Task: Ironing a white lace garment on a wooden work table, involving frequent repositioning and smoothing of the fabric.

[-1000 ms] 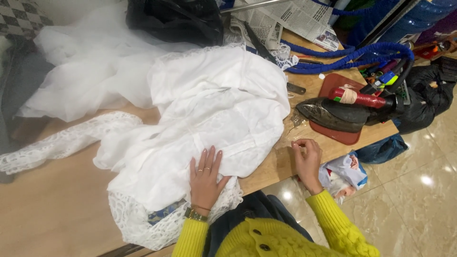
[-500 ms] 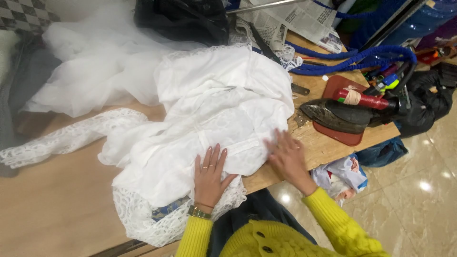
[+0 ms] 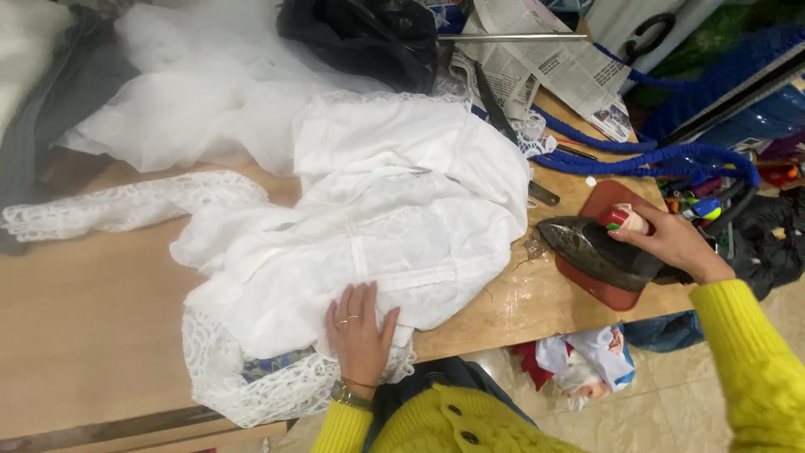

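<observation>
Crumpled white garment (image 3: 394, 226), lace-edged, dark iron (image 3: 599, 247)

Person in a bright yellow knitted cardigan, both hands bare.

The cardigan (image 3: 457, 424) is chunky knit with dark round buttons down the front and long sleeves ending at the wrists. Just above the left cuff, the left hand (image 3: 359, 335) wears a gold-toned watch (image 3: 344, 393) and a thin ring (image 3: 351, 319). The right hand (image 3: 667, 243) shows no jewellery.
</observation>
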